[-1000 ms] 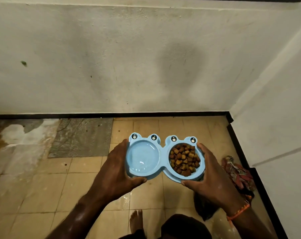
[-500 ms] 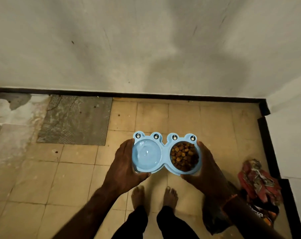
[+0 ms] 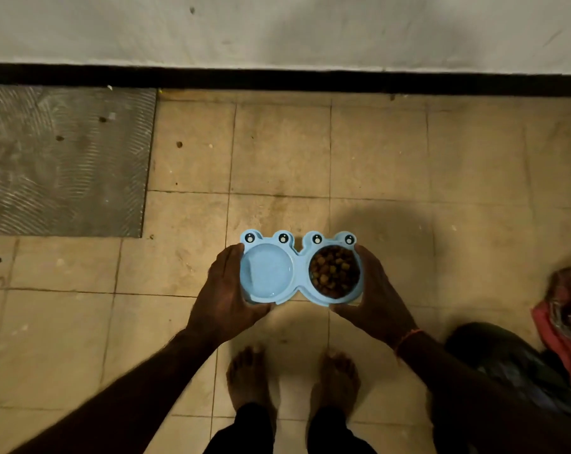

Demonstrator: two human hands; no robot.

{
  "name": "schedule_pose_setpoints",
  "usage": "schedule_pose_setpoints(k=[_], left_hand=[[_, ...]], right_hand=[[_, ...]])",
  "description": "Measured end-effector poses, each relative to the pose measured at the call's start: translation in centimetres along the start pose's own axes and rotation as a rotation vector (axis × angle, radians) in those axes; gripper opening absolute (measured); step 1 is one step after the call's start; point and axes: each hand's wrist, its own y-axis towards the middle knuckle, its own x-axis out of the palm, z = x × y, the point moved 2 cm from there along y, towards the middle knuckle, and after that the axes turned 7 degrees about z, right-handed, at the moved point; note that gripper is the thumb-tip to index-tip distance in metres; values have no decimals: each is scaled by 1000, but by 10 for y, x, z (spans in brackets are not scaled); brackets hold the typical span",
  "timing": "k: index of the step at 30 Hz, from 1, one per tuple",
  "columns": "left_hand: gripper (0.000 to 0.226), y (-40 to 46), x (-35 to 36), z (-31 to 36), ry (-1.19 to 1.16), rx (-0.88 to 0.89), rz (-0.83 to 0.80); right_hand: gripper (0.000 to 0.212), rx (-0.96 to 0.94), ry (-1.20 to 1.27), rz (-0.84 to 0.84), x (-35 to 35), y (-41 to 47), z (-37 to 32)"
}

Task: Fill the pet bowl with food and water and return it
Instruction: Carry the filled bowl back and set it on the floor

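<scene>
Blue double pet bowl [image 3: 298, 273] held level above the tiled floor [image 3: 375, 152], beyond the feet. Left hand [image 3: 226, 296] grip clasps the water side; right hand [image 3: 374, 294] grip clasps the kibble [image 3: 334, 271] side.

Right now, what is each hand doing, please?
Left hand: grips the water end of the blue pet bowl.
Right hand: grips its kibble end.

red bag [image 3: 569, 309] cut off (right edge), fingertips under bowl [image 3: 298, 273]
</scene>
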Motion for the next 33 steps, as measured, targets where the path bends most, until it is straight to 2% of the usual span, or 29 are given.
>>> schedule_pose_setpoints(k=[10, 14, 19, 22, 26, 33], left_hand=[[117, 47, 118, -105, 46, -87, -87], [119, 56, 139, -117, 90, -101, -95], [131, 67, 142, -125, 170, -61, -131], [138, 63, 126, -116, 205, -53, -137], [134, 46, 93, -79, 310, -23, -111], [105, 14, -21, 50, 264, -62, -82]], right_hand=[[119, 67, -62, -52, 101, 54, 106], [117, 86, -125, -46, 121, 68, 124], [119, 58, -248, -4, 127, 72, 127], [126, 27, -306, -36, 117, 70, 111], [121, 32, -317, -10, 90, 60, 64], [100, 86, -225, 62, -13, 9, -51]])
